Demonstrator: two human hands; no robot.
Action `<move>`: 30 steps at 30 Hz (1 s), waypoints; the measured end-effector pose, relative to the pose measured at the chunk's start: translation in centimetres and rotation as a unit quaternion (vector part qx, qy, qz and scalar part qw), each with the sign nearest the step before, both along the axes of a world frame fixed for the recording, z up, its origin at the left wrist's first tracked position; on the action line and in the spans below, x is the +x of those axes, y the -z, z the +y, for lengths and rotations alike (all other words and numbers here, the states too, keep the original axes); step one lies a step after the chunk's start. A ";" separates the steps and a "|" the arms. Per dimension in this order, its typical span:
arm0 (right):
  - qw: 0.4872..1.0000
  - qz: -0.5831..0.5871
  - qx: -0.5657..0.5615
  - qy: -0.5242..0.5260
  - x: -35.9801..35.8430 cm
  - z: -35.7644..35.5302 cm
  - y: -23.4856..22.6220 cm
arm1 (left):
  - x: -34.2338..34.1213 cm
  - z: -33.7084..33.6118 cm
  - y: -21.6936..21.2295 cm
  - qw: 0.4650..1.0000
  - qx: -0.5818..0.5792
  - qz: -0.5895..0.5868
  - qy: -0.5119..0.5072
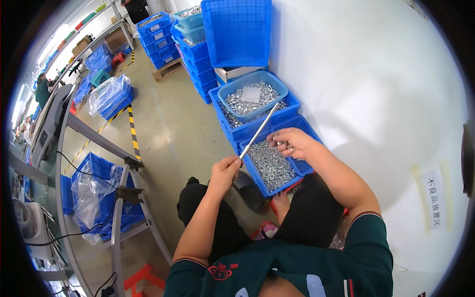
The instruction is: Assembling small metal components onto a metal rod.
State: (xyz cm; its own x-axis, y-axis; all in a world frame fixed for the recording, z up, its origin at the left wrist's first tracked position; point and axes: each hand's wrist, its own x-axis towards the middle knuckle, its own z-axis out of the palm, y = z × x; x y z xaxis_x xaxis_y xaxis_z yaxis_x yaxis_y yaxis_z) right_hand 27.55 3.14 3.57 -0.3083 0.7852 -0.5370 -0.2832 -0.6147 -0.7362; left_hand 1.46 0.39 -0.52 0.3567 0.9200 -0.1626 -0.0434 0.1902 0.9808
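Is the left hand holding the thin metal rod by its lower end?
Yes, the left hand grips the lower end of the metal rod, which slants up toward the tub of small metal parts.

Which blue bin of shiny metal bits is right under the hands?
The blue crate nearest the person's knees, under the right hand. The others sit farther off.

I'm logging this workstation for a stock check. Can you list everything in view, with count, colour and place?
Metal rod: one, silver, held slanting above the crates.
Small metal parts: many, silver, filling the near crate.
Near crate: one, blue, on the floor ahead.
Tub: one, light blue, parts inside, atop a crate behind.
Stacked crates: several, blue, far wall.
Metal frame: one, grey, left.
Left hand: grips rod's lower end.
Right hand: over near crate, pinching small parts.
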 end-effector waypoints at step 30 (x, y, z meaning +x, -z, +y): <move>0.970 0.031 0.189 0.152 0.0 -0.6 -4.5 | -0.8 -0.8 0.0 0.998 0.023 0.023 0.050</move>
State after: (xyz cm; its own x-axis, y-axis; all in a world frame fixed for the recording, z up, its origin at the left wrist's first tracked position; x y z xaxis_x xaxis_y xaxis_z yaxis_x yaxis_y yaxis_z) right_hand 27.53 2.49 8.06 -0.0545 0.9819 -0.1813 -0.4609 -0.1858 -0.8678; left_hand 0.65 -0.38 -0.54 0.4405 0.8869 -0.1393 0.0182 0.1464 0.9891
